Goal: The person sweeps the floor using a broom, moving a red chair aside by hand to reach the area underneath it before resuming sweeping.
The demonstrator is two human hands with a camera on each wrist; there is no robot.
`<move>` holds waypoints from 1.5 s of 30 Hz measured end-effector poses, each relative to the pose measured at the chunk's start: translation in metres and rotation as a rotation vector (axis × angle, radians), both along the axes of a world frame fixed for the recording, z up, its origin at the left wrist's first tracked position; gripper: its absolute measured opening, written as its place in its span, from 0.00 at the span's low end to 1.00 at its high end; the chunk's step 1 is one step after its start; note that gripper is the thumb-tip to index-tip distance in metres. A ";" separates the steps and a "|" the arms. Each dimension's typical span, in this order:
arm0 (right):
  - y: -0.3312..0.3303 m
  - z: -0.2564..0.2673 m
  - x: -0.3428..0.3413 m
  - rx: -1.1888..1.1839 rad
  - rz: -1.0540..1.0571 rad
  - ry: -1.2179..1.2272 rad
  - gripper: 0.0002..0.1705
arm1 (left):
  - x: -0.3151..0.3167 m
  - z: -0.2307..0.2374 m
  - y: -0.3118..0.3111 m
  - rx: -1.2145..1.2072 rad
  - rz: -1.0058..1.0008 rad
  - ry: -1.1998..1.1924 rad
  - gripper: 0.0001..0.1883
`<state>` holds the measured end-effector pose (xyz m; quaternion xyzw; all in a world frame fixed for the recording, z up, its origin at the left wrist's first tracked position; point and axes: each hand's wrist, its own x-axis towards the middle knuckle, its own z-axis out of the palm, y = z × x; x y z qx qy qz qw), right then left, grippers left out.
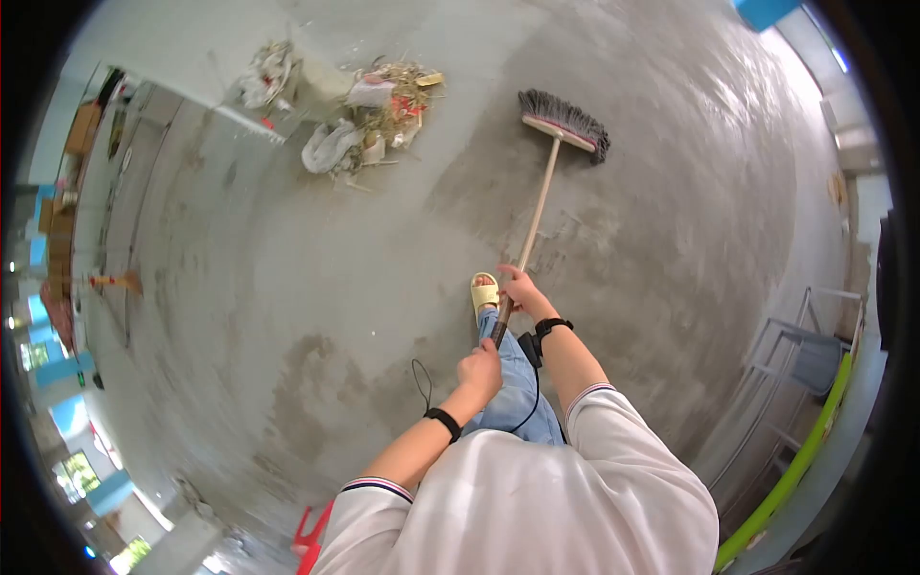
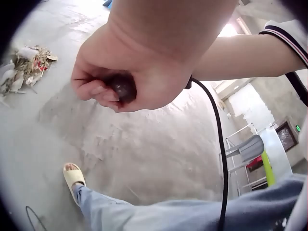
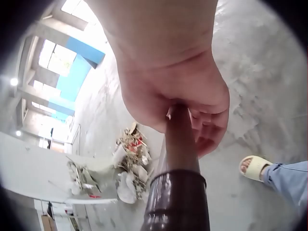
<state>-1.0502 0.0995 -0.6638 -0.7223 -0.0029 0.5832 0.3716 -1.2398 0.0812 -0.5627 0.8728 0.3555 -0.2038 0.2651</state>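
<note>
A broom with a grey bristled head (image 1: 565,125) rests on the floor ahead, its pale handle (image 1: 541,206) running back toward the body. My left hand (image 1: 480,372) grips the dark end of the handle; in the left wrist view that hand (image 2: 130,72) has its fingers curled round the round end cap (image 2: 122,87). Farther up the handle, my right hand (image 1: 523,292) holds it, and in the right wrist view the dark shaft (image 3: 180,144) passes into the right hand (image 3: 173,86). A pile of debris (image 1: 383,105) lies left of the broom head, apart from it.
A low white wall end (image 1: 220,110) adjoins the debris. Wet patches mark the grey floor (image 1: 316,259). At the right stand a metal frame with a grey seat (image 1: 815,359) and a green strip (image 1: 791,474). Something red (image 1: 309,537) is at lower left. One foot wears a yellow slipper (image 1: 484,293).
</note>
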 end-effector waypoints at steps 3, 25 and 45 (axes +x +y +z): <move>-0.024 0.003 -0.049 -0.054 0.318 -0.092 0.24 | -0.066 0.006 -0.033 0.037 0.018 -0.014 0.20; -0.257 0.048 -0.517 -0.170 1.785 0.414 0.32 | -0.530 0.129 -0.349 -0.140 0.935 0.248 0.15; -0.105 0.049 -0.317 0.128 0.836 0.078 0.18 | -0.338 0.106 -0.084 0.044 0.638 0.102 0.10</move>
